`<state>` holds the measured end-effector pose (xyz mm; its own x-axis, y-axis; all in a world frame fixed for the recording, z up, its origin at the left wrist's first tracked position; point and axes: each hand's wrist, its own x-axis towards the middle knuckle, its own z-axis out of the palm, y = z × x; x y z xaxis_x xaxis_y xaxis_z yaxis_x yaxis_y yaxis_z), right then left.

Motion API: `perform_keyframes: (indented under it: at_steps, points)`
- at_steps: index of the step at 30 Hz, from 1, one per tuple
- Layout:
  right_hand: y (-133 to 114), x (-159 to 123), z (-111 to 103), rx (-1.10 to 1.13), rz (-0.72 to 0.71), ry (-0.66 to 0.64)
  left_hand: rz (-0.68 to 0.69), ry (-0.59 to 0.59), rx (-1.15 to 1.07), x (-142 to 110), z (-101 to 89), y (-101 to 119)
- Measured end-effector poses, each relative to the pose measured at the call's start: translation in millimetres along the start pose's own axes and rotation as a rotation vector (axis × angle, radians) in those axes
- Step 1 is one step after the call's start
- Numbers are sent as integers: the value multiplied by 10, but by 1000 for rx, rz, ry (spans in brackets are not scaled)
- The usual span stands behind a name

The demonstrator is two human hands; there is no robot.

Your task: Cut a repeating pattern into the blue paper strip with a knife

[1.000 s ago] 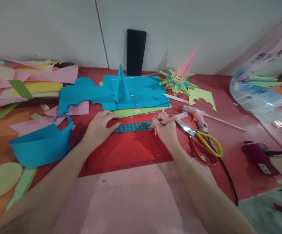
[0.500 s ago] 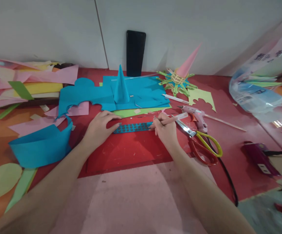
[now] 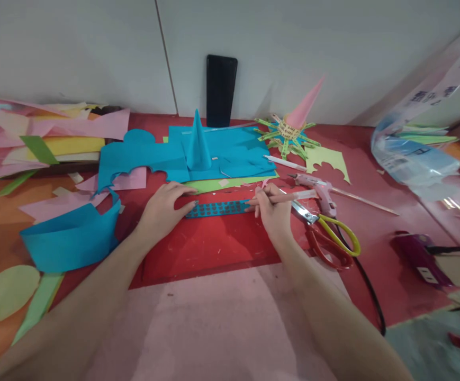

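A narrow blue paper strip [image 3: 216, 208] covered in rows of dark heart-like marks lies on a red sheet [image 3: 209, 241]. My left hand [image 3: 166, 208] rests at its left end, thumb touching the strip and fingers stretched out on the surface. Closed round a pen [image 3: 287, 197], my right hand [image 3: 271, 211] is at the strip's right end. The pen's tip is down near the marks. Just behind stands a blue paper cone [image 3: 198, 148] on blue sheets [image 3: 237, 145]. Scissors [image 3: 327, 227] with one yellow and one red handle lie right of my right hand.
A pink glue gun [image 3: 319, 189] lies beyond the scissors, its cord running forward. A black phone [image 3: 221, 90] leans on the wall. On the left are a blue paper band [image 3: 69, 238] and piled paper scraps [image 3: 55, 129]. A pink cone [image 3: 305, 103] with green strips stands back right.
The pen has tilted flatter, its back end moving right and slightly down. My left hand stays on the strip. The whole view has shifted slightly.
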<state>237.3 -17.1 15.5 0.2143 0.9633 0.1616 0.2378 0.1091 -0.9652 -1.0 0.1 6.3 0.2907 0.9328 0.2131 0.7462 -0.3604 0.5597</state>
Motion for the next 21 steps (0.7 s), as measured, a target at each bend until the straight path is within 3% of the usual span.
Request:
perform_keyframes:
  at_steps: [6, 10, 12, 15, 18, 21]
  points:
    - [9, 8, -29, -44, -70, 50, -9, 50, -79, -4, 27, -31]
    - [75, 39, -40, 13, -54, 60, 78, 162, 84, -25, -33, 70]
    - [122, 69, -50, 66, -25, 54, 132, 205, 225, -60, -40, 230]
    - [169, 114, -77, 157, 13, 24, 314, 92, 334, -174, 84, 602]
    - [171, 141, -109, 196, 11, -33, 529, -116, 405, -374, 375, 1019]
    - [155, 147, -130, 254, 15, -78, 540, -161, 469, -589, 668, 1345]
